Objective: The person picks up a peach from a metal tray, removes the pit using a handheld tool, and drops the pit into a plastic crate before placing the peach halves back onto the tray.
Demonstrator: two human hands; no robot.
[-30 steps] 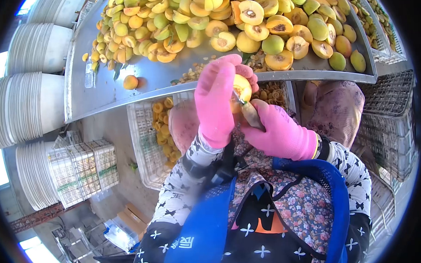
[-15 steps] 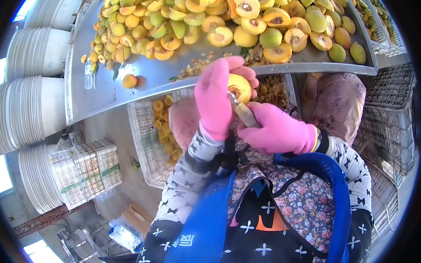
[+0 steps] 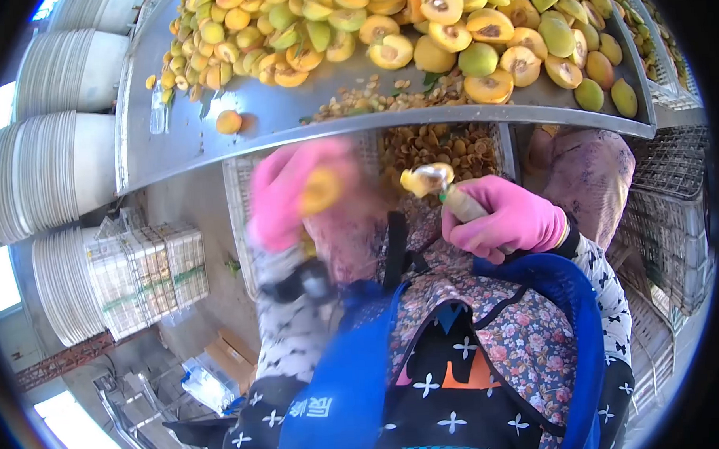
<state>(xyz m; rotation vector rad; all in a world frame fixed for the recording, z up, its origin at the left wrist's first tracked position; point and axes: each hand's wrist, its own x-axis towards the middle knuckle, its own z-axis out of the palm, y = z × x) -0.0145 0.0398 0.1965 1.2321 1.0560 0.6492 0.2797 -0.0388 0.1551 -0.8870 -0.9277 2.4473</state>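
My left hand [image 3: 283, 191], in a pink glove and smeared by motion, is closed round a yellow peach half [image 3: 320, 191] over the left crate. My right hand [image 3: 508, 218], gloved too, grips the thick handle of a pitting spoon [image 3: 465, 206]. On the spoon's metal end sits a piece of peach pit with yellow flesh [image 3: 418, 180], held above a crate of brownish peach scraps [image 3: 460, 148]. Beyond both hands, cut yellow and green peach halves [image 3: 389, 51] are heaped on a metal table [image 3: 293, 132]. Loose pits [image 3: 375, 100] lie near its front edge.
A lone peach [image 3: 228, 122] and a clear bottle [image 3: 158, 113] are on the table's left side. Stacked white basins [image 3: 45, 176] and a white crate [image 3: 148, 279] stand at left. Dark crates [image 3: 664, 222] are stacked at right. The table's raised rim lies just beyond my hands.
My hands have parted. The left has swung left with the peach half, and the right has drawn slightly right with the spoon, which now carries pit and flesh out of the fruit.
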